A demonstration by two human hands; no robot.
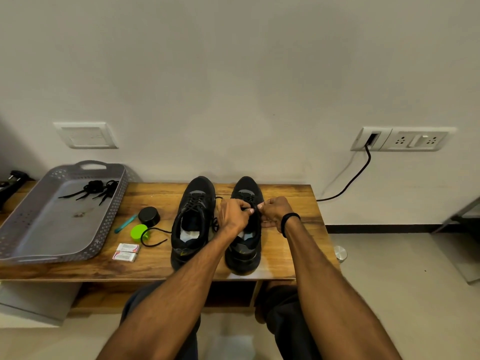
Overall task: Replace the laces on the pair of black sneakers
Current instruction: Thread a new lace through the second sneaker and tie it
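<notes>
Two black sneakers stand side by side on the wooden bench, toes toward the wall. The left sneaker [193,219] is laced, and one black lace end trails off it to the left. Over the tongue of the right sneaker [244,253] both hands work close together. My left hand [233,213] pinches a black lace [255,208] between thumb and fingers. My right hand [274,211], with a black band at the wrist, pinches the same lace from the other side. The eyelets under the hands are hidden.
A grey perforated tray [39,229] at the left holds a bundle of black laces [97,189]. Between tray and shoes lie a black round lid [148,216], a green cap [139,233], a teal stick [126,223] and two small white boxes [126,252]. A black cable [350,180] runs from the wall socket.
</notes>
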